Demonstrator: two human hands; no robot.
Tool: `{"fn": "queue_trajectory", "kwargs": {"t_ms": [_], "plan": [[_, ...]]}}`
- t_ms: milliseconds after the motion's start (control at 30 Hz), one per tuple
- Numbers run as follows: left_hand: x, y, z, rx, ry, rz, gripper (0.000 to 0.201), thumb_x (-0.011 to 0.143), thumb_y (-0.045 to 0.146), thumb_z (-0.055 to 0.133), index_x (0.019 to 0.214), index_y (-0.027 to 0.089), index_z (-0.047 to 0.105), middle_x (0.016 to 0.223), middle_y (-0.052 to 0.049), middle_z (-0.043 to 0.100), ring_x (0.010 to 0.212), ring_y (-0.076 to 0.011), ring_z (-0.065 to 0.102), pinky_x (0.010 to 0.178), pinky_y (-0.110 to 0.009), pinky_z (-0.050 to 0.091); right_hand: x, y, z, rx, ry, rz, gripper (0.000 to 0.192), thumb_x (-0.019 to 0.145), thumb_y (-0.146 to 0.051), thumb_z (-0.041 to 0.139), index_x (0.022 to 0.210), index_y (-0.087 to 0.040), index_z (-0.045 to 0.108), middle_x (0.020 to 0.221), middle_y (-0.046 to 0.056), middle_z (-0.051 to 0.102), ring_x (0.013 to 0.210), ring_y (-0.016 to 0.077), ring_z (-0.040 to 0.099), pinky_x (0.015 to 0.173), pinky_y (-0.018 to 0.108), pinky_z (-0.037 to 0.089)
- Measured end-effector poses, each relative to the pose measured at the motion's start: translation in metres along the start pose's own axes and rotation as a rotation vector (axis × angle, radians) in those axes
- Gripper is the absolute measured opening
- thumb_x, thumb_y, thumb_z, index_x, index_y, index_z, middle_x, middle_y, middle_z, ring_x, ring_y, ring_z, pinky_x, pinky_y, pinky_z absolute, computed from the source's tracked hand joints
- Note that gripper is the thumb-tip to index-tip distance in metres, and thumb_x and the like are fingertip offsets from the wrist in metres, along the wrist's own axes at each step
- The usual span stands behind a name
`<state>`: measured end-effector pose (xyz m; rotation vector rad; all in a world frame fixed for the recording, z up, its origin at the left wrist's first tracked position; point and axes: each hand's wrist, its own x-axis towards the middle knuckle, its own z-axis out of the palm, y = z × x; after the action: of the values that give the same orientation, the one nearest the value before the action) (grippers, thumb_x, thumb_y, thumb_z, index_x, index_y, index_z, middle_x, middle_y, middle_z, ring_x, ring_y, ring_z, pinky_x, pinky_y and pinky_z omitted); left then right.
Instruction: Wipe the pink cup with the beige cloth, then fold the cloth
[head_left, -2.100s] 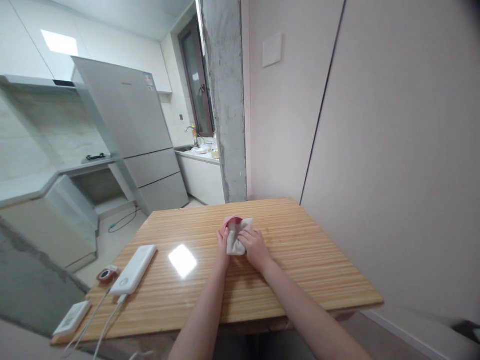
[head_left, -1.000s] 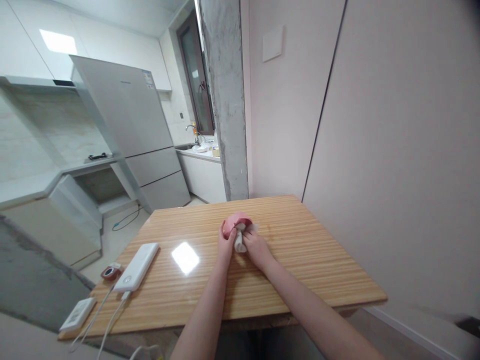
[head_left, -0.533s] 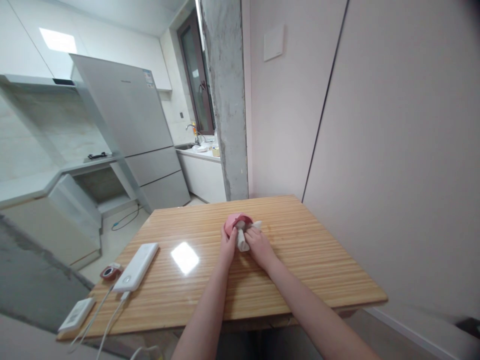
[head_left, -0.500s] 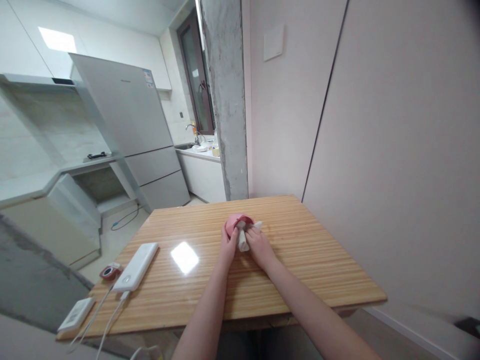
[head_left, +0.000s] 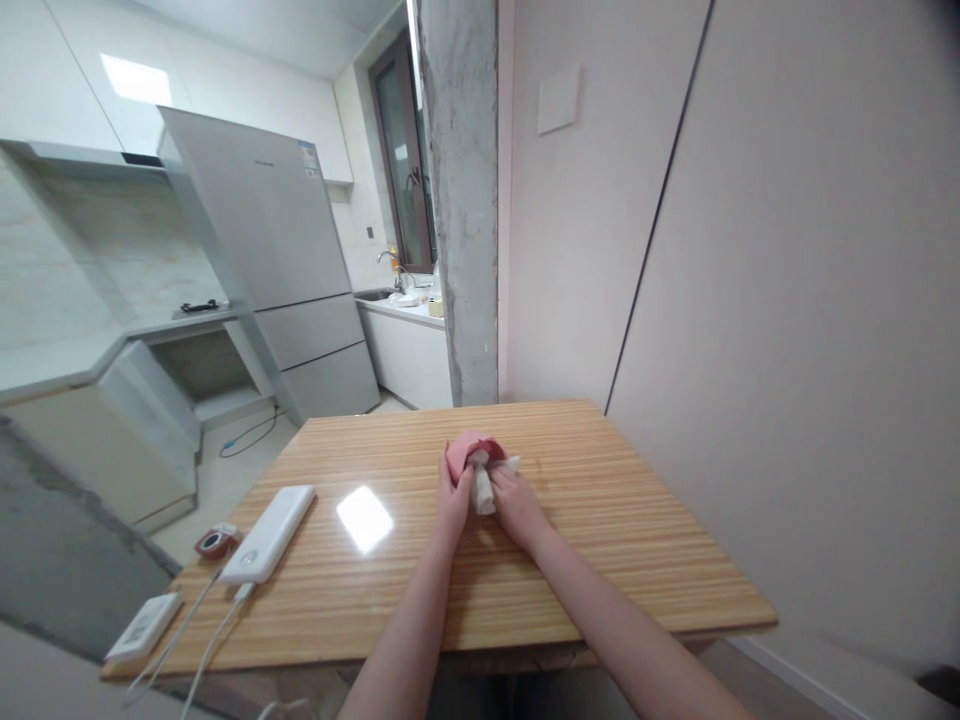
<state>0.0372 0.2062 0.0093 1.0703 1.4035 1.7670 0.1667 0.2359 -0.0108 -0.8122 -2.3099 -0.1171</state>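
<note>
A small pink bowl (head_left: 463,451) rests tipped on its side on the wooden table (head_left: 600,540), near the middle. My left hand (head_left: 452,503) grips the bowl from the left. My right hand (head_left: 514,498) holds a bunched white cloth (head_left: 483,488) and presses it into the bowl's opening. A corner of the cloth sticks out to the right of the bowl. The two hands nearly touch each other around the cloth.
A white power bank (head_left: 268,519) with cables lies at the table's left. Beside it sit a small red round object (head_left: 212,541) and a flat white device (head_left: 142,625) at the near left corner. A wall runs along the table's right side.
The cloth, spread flat over the bowl 2.1 s ago, is now bunched up and pushed into the bowl. The bowl has tipped toward me. Both hands stayed in place.
</note>
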Motion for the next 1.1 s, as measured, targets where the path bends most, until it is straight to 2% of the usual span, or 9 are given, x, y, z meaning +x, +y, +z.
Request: {"fn": "queue_trajectory", "kwargs": {"t_ms": [133, 233, 300, 433, 567, 667, 867, 1000, 1100], "plan": [[0.001, 0.001, -0.005, 0.065, -0.001, 0.065, 0.076, 0.075, 0.039, 0.066, 0.142, 0.020, 0.035, 0.140, -0.011, 0.048, 0.129, -0.0247, 0.045, 0.109, -0.035, 0.034, -0.001, 0.000, -0.002, -0.040, 0.005, 0.004, 0.024, 0.088, -0.010, 0.051, 0.107, -0.016, 0.064, 0.107, 0.012, 0.065, 0.105, 0.0225, 0.055, 0.083, 0.035, 0.045], [-0.004, -0.006, 0.003, -0.032, -0.081, 0.010, 0.092, 0.073, 0.040, 0.069, 0.148, 0.020, 0.018, 0.131, -0.015, 0.055, 0.117, -0.0256, 0.056, 0.100, -0.039, 0.044, -0.002, 0.001, -0.001, 0.030, 0.049, 0.116, 0.022, 0.088, -0.010, 0.050, 0.104, -0.014, 0.065, 0.102, 0.012, 0.065, 0.097, 0.0211, 0.056, 0.080, 0.032, 0.046], [-0.007, -0.013, 0.010, -0.122, -0.115, -0.024, 0.095, 0.073, 0.041, 0.069, 0.147, 0.020, 0.014, 0.130, -0.015, 0.056, 0.115, -0.0249, 0.058, 0.096, -0.037, 0.047, -0.002, 0.000, -0.001, 0.072, 0.063, 0.144, 0.022, 0.089, -0.011, 0.050, 0.104, -0.014, 0.065, 0.099, 0.011, 0.065, 0.094, 0.0205, 0.056, 0.080, 0.031, 0.046], [-0.003, -0.022, 0.012, -0.135, -0.020, -0.010, 0.073, 0.077, 0.043, 0.063, 0.137, 0.017, 0.032, 0.131, -0.015, 0.053, 0.120, -0.0237, 0.054, 0.100, -0.035, 0.043, 0.000, -0.002, -0.003, 0.054, 0.022, 0.118, 0.020, 0.088, -0.011, 0.051, 0.100, -0.015, 0.066, 0.093, 0.010, 0.065, 0.089, 0.0204, 0.056, 0.074, 0.030, 0.047], [0.004, -0.018, 0.002, -0.066, 0.036, 0.043, 0.062, 0.077, 0.041, 0.061, 0.131, 0.017, 0.040, 0.125, -0.012, 0.057, 0.116, -0.0236, 0.055, 0.101, -0.037, 0.042, 0.002, -0.003, -0.005, -0.012, -0.014, 0.054, 0.026, 0.087, -0.010, 0.051, 0.108, -0.018, 0.065, 0.109, 0.012, 0.064, 0.105, 0.0224, 0.054, 0.080, 0.033, 0.045], [0.003, -0.014, 0.000, -0.013, 0.025, 0.100, 0.057, 0.076, 0.040, 0.064, 0.125, 0.018, 0.047, 0.125, -0.011, 0.057, 0.120, -0.0241, 0.052, 0.104, -0.037, 0.038, 0.001, -0.002, -0.003, -0.039, 0.001, 0.083, 0.031, 0.087, -0.009, 0.049, 0.114, -0.018, 0.063, 0.117, 0.014, 0.062, 0.112, 0.0241, 0.051, 0.084, 0.036, 0.044], [-0.004, -0.023, 0.016, -0.129, -0.019, -0.059, 0.089, 0.066, 0.044, 0.075, 0.139, 0.020, 0.032, 0.127, -0.014, 0.057, 0.114, -0.0256, 0.058, 0.096, -0.036, 0.046, -0.003, 0.000, 0.004, 0.053, 0.086, 0.181, 0.024, 0.087, -0.010, 0.050, 0.107, -0.014, 0.064, 0.100, 0.012, 0.065, 0.096, 0.0222, 0.055, 0.084, 0.033, 0.045], [0.003, -0.027, 0.013, -0.147, -0.023, -0.148, 0.070, 0.071, 0.054, 0.067, 0.124, 0.015, 0.045, 0.112, -0.014, 0.064, 0.104, -0.0259, 0.062, 0.090, -0.038, 0.050, -0.004, 0.003, 0.000, 0.037, 0.058, 0.065, 0.017, 0.087, -0.014, 0.056, 0.100, -0.017, 0.066, 0.095, 0.009, 0.064, 0.091, 0.0211, 0.055, 0.079, 0.033, 0.046], [0.009, -0.020, 0.003, -0.102, 0.026, -0.080, 0.059, 0.074, 0.058, 0.060, 0.113, 0.015, 0.053, 0.115, -0.014, 0.062, 0.107, -0.0261, 0.060, 0.093, -0.038, 0.048, -0.004, 0.003, -0.006, 0.008, 0.024, -0.039, 0.017, 0.086, -0.015, 0.058, 0.101, -0.019, 0.066, 0.100, 0.009, 0.064, 0.097, 0.0208, 0.055, 0.082, 0.034, 0.045]]}}
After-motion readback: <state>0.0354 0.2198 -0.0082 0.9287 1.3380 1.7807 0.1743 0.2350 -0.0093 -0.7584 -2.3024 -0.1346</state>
